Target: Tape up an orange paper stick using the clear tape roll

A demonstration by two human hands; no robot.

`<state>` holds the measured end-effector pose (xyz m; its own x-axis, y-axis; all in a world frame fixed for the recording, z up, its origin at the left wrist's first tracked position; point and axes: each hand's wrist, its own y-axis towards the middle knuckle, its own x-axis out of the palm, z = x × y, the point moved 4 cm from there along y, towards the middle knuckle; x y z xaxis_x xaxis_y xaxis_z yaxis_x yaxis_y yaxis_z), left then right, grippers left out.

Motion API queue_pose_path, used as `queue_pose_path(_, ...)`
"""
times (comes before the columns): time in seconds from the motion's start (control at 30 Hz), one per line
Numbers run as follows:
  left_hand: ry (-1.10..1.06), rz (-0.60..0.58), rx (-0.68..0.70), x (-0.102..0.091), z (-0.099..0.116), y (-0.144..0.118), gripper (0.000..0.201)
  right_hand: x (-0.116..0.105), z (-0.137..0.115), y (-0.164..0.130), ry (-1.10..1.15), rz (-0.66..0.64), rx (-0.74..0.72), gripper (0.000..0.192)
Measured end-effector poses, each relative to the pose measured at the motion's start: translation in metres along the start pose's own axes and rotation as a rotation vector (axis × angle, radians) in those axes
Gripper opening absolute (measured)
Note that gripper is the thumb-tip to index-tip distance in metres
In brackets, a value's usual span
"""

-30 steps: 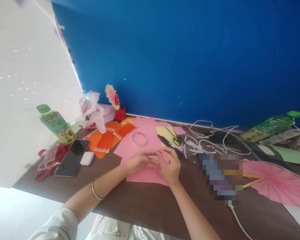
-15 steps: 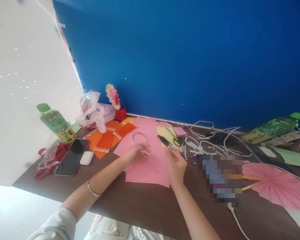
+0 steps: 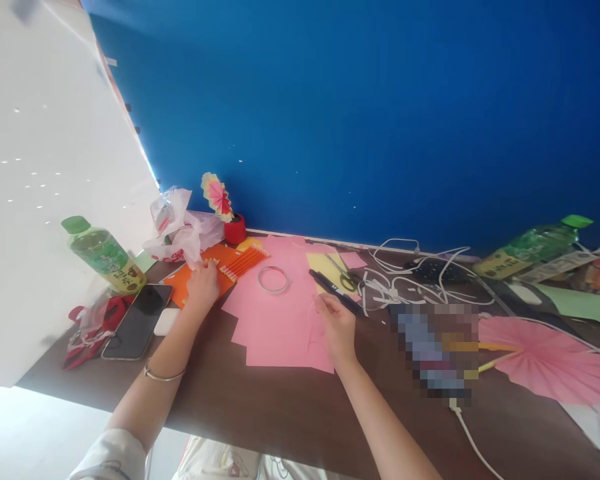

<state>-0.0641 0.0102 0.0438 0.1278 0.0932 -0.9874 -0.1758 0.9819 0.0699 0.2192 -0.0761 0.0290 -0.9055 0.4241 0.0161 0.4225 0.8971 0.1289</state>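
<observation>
My left hand (image 3: 203,283) reaches over the orange sheets on the left. Its fingers are closed at the edge of a piece of pleated orange paper, which the hand mostly covers. A second pleated orange paper (image 3: 244,263) with pale edges lies just right of these fingers. My right hand (image 3: 337,323) is above the pink paper (image 3: 280,333), thumb and fingers pinched together. A faint thin strip seems to hang from the pinch; its kind is unclear. A black pen (image 3: 333,288) and scissors (image 3: 347,281) lie just beyond my right hand. Between the hands rests a ring-shaped roll (image 3: 273,280).
At the left stand a green-capped bottle (image 3: 103,257), a phone (image 3: 139,321) and a white case (image 3: 166,323). A plastic bag (image 3: 185,230) and red pot (image 3: 235,230) are behind. White cables (image 3: 450,280), a pink paper fan (image 3: 550,360) and another bottle (image 3: 535,250) lie right.
My left hand has moved left from over the pink paper to the pleated orange paper, and its fingers have closed. My right hand stays pinched near the pen. The view has shifted slightly.
</observation>
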Motion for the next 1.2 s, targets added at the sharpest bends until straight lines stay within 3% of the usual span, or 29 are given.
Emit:
queue_pose_path(0.13, -0.135, 0.138, 0.086, -0.007, 0.006, 0.0, 0.044, 0.0, 0.003, 0.001, 0.022, 0.002, 0.022, 0.023)
queue_pose_path(0.2, -0.324, 0.244, 0.133, -0.012, 0.011, 0.0, 0.036, 0.001, 0.007, 0.002, 0.065, -0.005, 0.038, 0.025)
queue_pose_path(0.27, -0.632, 0.268, 0.186, -0.013, 0.018, 0.0, 0.02, 0.003, 0.012, 0.003, 0.16, -0.031, 0.083, 0.025)
queue_pose_path(0.33, -1.017, 0.17, 0.217, -0.009, 0.027, 0.0, 0.002, 0.005, 0.015, 0.004, 0.29, -0.078, 0.158, 0.024)
queue_pose_path(0.43, -1.548, -0.114, 0.19, 0.004, 0.047, -0.007, 0.025, 0.009, 0.015, 0.004, 0.451, -0.172, 0.254, 0.02)
queue_pose_path(0.5, -1.718, -0.28, 0.176, 0.012, 0.061, -0.017, 0.034, 0.012, 0.015, 0.003, 0.506, -0.237, 0.289, 0.019)
queue_pose_path(0.57, -1.763, -0.376, 0.187, 0.019, 0.074, -0.027, 0.031, 0.014, 0.016, 0.002, 0.533, -0.282, 0.321, 0.02)
queue_pose_path(0.67, -1.634, -0.439, 0.194, 0.029, 0.086, -0.041, 0.023, 0.016, 0.018, 0.0, 0.527, -0.298, 0.362, 0.024)
queue_pose_path(0.8, -1.501, -0.518, 0.256, 0.038, 0.095, -0.051, 0.03, 0.017, 0.019, -0.002, 0.487, -0.3, 0.41, 0.024)
queue_pose_path(0.97, -1.464, -0.509, 0.349, 0.037, 0.096, -0.053, 0.033, 0.016, 0.02, -0.001, 0.475, -0.33, 0.417, 0.021)
queue_pose_path(1.2, -1.495, -0.544, 0.342, 0.028, 0.097, -0.06, 0.041, 0.016, 0.021, -0.002, 0.422, -0.371, 0.397, 0.02)
